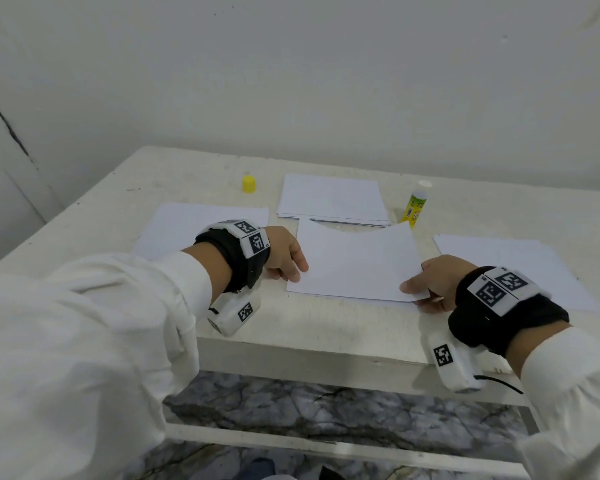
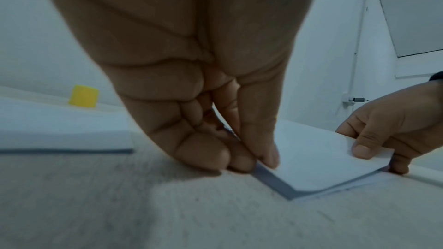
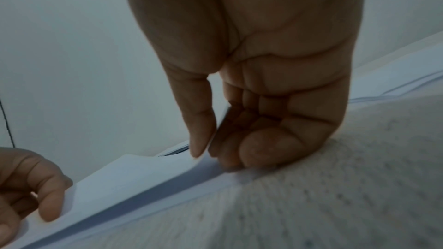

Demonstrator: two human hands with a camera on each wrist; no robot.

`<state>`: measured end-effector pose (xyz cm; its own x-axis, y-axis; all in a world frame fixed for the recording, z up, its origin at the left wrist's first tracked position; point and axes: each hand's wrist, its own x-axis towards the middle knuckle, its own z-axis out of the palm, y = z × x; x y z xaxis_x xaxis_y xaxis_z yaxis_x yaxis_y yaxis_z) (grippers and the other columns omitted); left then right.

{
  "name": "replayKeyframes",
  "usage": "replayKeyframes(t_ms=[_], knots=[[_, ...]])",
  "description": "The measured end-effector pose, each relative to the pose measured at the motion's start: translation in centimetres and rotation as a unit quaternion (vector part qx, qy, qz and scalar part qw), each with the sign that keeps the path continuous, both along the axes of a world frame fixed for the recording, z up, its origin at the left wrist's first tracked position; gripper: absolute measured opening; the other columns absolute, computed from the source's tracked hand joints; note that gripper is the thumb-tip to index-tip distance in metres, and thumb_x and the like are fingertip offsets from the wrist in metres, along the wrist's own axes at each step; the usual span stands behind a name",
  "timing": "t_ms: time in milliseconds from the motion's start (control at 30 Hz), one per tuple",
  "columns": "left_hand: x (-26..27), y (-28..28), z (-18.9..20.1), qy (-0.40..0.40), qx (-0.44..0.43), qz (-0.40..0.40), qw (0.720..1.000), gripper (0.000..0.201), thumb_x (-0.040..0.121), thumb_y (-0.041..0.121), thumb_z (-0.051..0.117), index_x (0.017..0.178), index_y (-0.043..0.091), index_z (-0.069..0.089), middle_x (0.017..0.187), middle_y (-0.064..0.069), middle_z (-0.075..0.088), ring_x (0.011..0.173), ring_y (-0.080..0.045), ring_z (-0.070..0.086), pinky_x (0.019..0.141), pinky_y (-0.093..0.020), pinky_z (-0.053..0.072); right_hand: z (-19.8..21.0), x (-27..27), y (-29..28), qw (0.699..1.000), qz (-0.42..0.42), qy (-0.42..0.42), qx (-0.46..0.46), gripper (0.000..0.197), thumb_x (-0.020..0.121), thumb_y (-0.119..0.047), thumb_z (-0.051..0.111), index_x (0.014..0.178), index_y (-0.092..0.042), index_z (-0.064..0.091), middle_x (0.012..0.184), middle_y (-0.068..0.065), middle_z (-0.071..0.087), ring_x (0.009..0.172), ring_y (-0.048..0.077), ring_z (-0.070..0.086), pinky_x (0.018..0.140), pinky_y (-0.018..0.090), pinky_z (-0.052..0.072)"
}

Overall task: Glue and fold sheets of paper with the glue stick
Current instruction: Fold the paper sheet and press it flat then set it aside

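Both hands pinch the sheet (image 1: 355,263) at the table's (image 1: 312,327) front edge: left hand (image 1: 284,254) on its left edge, right hand (image 1: 433,282) on its near right corner, far part bowed upward. Glue stick (image 1: 414,207) stands uncapped behind it, cap (image 1: 249,183) toward the back left.

White sheet (image 1: 355,263) in middle of desk, folded over, top flap bowed up, far edge curved. Near corners pinched, one on each side. Glue stick (image 1: 414,209) stands upright just past sheet's far right corner, yellow-green tube, cap off, white tip showing. Yellow cap (image 1: 248,183) sits alone, far left of paper stack (image 1: 331,200). Flat single sheets lie left (image 1: 187,226) and right (image 1: 510,265).
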<state>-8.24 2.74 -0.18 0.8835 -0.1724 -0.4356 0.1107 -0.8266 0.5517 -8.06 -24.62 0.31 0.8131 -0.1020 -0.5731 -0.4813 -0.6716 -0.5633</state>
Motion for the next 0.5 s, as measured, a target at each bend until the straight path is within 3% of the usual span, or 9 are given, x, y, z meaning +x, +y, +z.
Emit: replayKeyframes(t_ms=[367, 500], knots=[[0.08, -0.15, -0.16, -0.009, 0.011, -0.001, 1.0, 0.021, 0.079, 0.009, 0.075, 0.098, 0.016, 0.07, 0.065, 0.002, 0.061, 0.035, 0.002, 0.051, 0.055, -0.014, 0.045, -0.03, -0.01, 0.14, 1.0, -0.01, -0.005, 0.002, 0.014, 0.082, 0.0, 0.07, 0.088, -0.002, 0.056, 0.078, 0.016, 0.06, 0.064, 0.027, 0.057, 0.065, 0.036, 0.052], [-0.04, -0.23, -0.1, -0.007, 0.011, 0.0, 1.0, 0.02, 0.079, 0.009, 0.076, 0.095, 0.017, 0.069, 0.065, 0.003, 0.061, 0.036, 0.002, 0.052, 0.054, -0.014, 0.045, -0.07, 0.17, 0.06, 1.0, -0.01, -0.007, 0.004, 0.015, 0.082, 0.0, 0.069, 0.088, -0.001, 0.056, 0.077, 0.016, 0.06, 0.065, 0.027, 0.058, 0.073, 0.038, 0.053]])
